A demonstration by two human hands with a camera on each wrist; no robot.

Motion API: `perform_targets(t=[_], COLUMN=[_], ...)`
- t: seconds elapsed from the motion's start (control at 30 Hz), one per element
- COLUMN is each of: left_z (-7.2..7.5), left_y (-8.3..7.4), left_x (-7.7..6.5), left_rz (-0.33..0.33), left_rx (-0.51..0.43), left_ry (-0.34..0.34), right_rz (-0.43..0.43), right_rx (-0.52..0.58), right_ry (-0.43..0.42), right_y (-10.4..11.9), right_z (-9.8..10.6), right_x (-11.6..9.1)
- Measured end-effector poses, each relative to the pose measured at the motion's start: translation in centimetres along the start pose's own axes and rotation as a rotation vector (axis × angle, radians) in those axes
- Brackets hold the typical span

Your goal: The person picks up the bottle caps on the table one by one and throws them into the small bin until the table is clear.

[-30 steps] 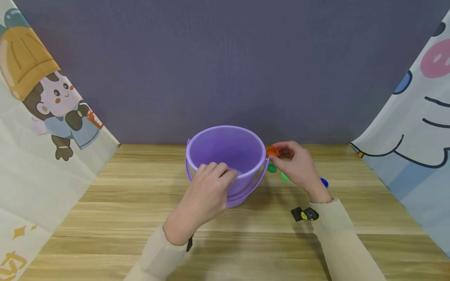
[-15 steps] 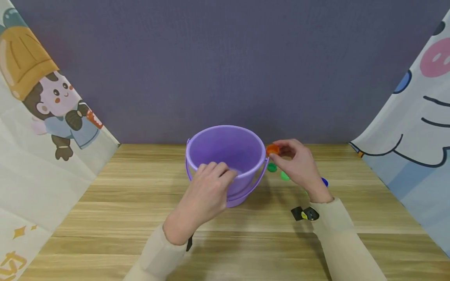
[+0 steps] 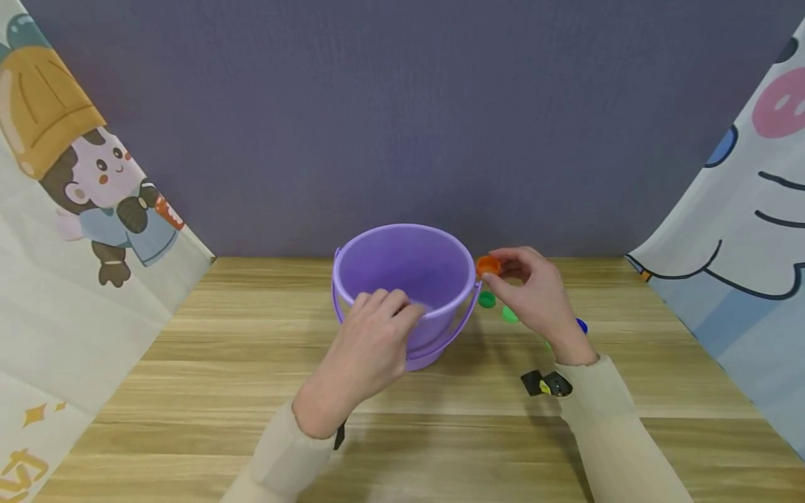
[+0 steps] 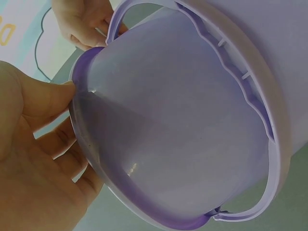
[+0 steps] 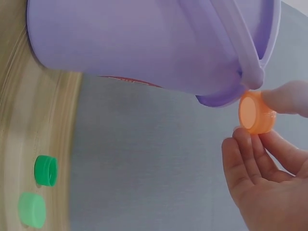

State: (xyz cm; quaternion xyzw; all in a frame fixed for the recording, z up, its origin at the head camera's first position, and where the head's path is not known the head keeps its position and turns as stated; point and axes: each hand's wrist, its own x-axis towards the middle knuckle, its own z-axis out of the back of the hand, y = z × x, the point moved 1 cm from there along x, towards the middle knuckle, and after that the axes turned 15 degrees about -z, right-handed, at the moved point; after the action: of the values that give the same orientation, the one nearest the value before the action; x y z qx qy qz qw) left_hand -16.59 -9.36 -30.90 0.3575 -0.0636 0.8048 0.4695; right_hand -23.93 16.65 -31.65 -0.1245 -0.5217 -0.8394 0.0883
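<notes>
A purple bucket (image 3: 430, 339) stands upright on the wooden table, its handle hanging down at the front. My left hand (image 3: 371, 346) grips the near rim, thumb outside and fingers over the edge, as the left wrist view (image 4: 43, 159) confirms for the hand. Beside the right rim, my right hand (image 3: 534, 293) pinches an orange bottle cap (image 3: 488, 266) between thumb and fingers. From the right wrist, the orange cap (image 5: 256, 113) appears just outside the rim, close to the handle joint. A dark green cap (image 3: 487, 300) and a light green cap (image 3: 510, 314) lie below that hand.
A blue cap (image 3: 581, 326) is partly hidden behind the right wrist, with a bit of green by the same wrist. A dark wall (image 3: 402, 126) rises behind the table. Printed cloths (image 3: 82, 314) hang on both sides.
My right hand has risen slightly with the orange cap, which now turns more of its hollow side toward the head camera. The left hand and bucket stay put.
</notes>
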Motion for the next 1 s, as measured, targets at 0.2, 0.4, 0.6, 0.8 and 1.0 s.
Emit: perform_targets(t=[0.2, 0.4, 0.6, 0.8, 1.0], left_z=[-0.2, -0.5, -0.7, -0.9, -1.2], left_y=[0.1, 0.1, 0.2, 0.2, 0.3], left_x=[0.3, 0.5, 0.8, 1.0, 1.2], left_rz=[0.001, 0.004, 0.007, 0.011, 0.015], left_rx=[0.009, 0.019, 0.029, 0.035, 0.041], left_ry=[0.001, 0.005, 0.005, 0.005, 0.008], right_rz=[0.023, 0.051, 0.064, 0.066, 0.073], right_rx=[0.011, 0.035, 0.054, 0.077, 0.069], right_ry=[-0.002, -0.003, -0.004, 0.012, 0.017], right_y=[-0.1, -0.2, -0.1, 0.1, 0.2], right_z=[0.1, 0.1, 0.2, 0.0, -0.1], right_x=[0.4, 0.8, 1.1, 1.3, 1.4])
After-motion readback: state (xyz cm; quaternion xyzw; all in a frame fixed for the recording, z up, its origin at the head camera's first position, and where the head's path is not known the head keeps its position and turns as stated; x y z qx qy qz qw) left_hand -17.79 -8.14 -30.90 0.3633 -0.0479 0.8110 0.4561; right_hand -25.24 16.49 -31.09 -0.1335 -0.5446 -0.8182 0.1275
